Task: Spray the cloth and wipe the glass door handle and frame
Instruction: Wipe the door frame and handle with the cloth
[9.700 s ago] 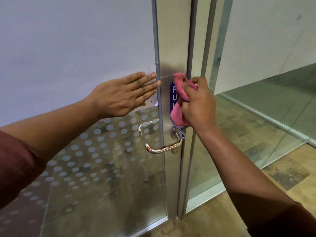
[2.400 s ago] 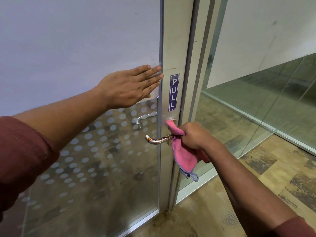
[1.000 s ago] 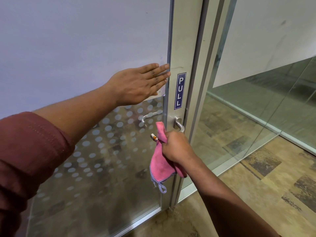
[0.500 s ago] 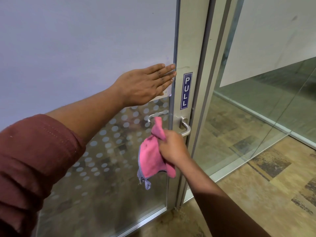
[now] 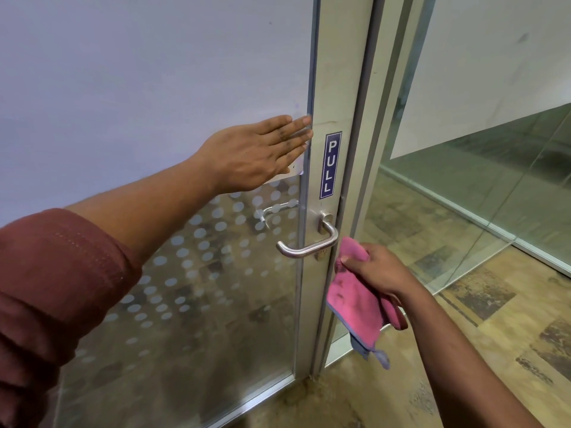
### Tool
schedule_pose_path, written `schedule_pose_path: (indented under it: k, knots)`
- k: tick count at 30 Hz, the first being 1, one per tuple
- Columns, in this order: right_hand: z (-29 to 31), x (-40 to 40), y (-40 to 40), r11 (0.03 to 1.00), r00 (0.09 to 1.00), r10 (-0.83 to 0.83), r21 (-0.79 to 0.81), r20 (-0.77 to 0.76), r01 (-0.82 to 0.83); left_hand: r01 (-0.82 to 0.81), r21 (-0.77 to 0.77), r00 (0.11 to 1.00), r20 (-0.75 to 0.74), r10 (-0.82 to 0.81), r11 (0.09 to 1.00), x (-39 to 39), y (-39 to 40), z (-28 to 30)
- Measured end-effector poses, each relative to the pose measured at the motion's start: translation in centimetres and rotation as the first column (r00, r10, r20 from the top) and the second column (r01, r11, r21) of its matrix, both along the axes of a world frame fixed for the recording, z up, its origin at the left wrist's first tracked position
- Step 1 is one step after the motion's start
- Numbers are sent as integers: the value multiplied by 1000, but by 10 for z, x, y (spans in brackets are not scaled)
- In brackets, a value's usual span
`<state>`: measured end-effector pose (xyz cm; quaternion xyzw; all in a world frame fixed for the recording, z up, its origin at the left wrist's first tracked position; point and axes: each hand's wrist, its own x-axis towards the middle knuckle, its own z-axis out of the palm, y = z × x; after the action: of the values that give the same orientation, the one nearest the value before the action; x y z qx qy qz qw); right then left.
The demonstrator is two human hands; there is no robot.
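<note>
Here, right hand (image 5: 378,270) clutching bunched pink microfibre cloth (image 5: 360,307), curved brushed-steel lever handle (image 5: 309,247) just left of that grip, untouched, left hand (image 5: 256,156) flat, fingers straight, on frosted glass door (image 5: 154,88) beside grey aluminium frame (image 5: 336,88).

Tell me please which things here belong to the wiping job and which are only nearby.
Job:
- cloth, held by the right hand
- handle
- frame
- left hand, flat on the door glass

Nearby:
- PULL sticker
- side glass panel
- floor
</note>
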<state>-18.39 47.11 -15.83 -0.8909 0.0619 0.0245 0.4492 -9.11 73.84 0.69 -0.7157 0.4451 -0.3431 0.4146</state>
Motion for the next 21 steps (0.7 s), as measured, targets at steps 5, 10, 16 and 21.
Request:
schedule_pose_path:
  k: [5, 10, 16, 21]
  knots:
    - [6, 19, -8, 995, 986, 40, -100, 165, -24, -12, 6, 1000, -9, 13, 1000, 1, 0, 0]
    - [25, 52, -7, 910, 947, 197, -406, 253, -81, -17, -6, 1000, -20, 17, 1000, -1, -1, 0]
    - [31, 70, 10, 749, 902, 341, -656, 266, -89, -22, -7, 999, -31, 22, 1000, -2, -2, 1]
    - [31, 76, 10, 681, 914, 372, -716, 161, -151, -20, -8, 999, -36, 19, 1000, -3, -2, 1]
